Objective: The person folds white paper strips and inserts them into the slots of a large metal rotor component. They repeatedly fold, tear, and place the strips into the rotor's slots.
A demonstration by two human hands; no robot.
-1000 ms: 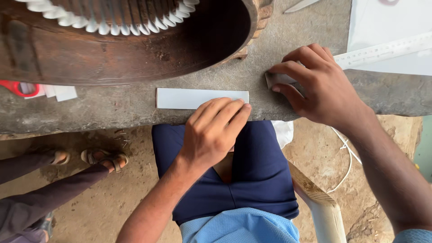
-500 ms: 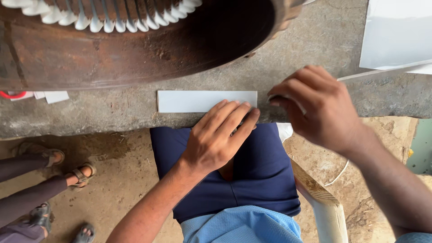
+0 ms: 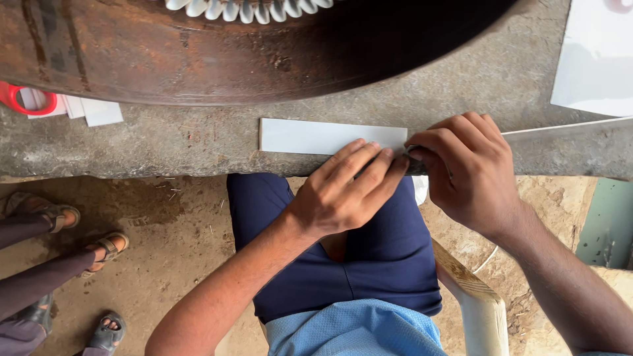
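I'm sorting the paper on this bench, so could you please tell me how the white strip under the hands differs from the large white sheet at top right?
The narrow white paper strip lies whole by the bench edge, fingers of the left hand on it; the large white sheet is far broader, cropped by the frame, untouched. Both lie flat on the concrete bench.

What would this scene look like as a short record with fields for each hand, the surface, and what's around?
Left hand: left hand lies flat, fingers pressing the white rectangular paper strip
Right hand: right hand curled around a small dark object at the strip's right end; what it is cannot be told
Surface: rough grey concrete ledge
Behind: large rusty round metal housing with white slot liners
Far left: red-handled scissors
Floor: another person's sandalled feet
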